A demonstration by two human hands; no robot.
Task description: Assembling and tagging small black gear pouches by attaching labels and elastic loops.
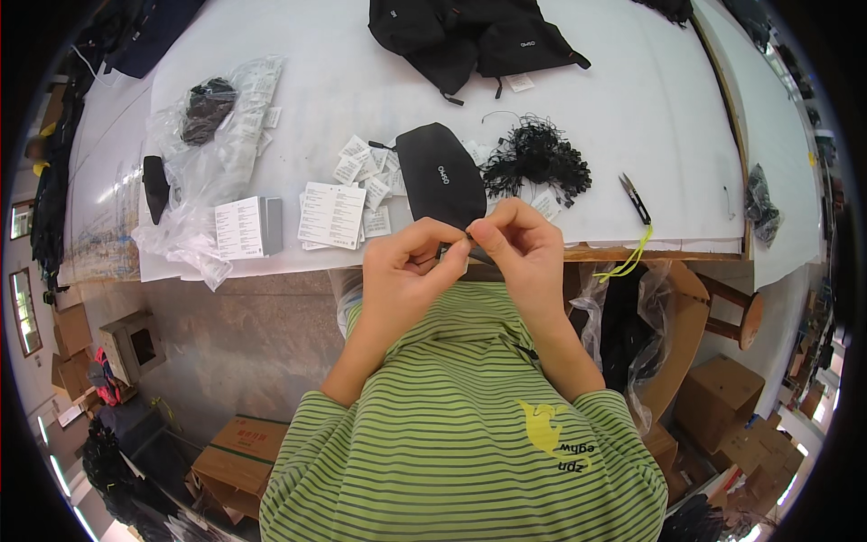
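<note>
A small black pouch (441,172) lies on the white table at its near edge, a zipper pull at its far left corner. Over the pouch's near end, the fingertips of my left hand (405,271) and my right hand (524,257) meet in a pinch. Whatever they grip is tiny and dark, mostly covered by the fingers. Right of the pouch is a tangled heap of black tag strings (539,161). Small white labels (377,191) are scattered to its left, beside a stack of printed white cards (330,215).
Thread snips (638,200) with a yellow-green cord lie at the right. Another card stack (240,228) and a clear plastic bag (248,117) are at the left. More black bags (470,50) lie at the far side. Below the table's right edge stands an open carton (682,339).
</note>
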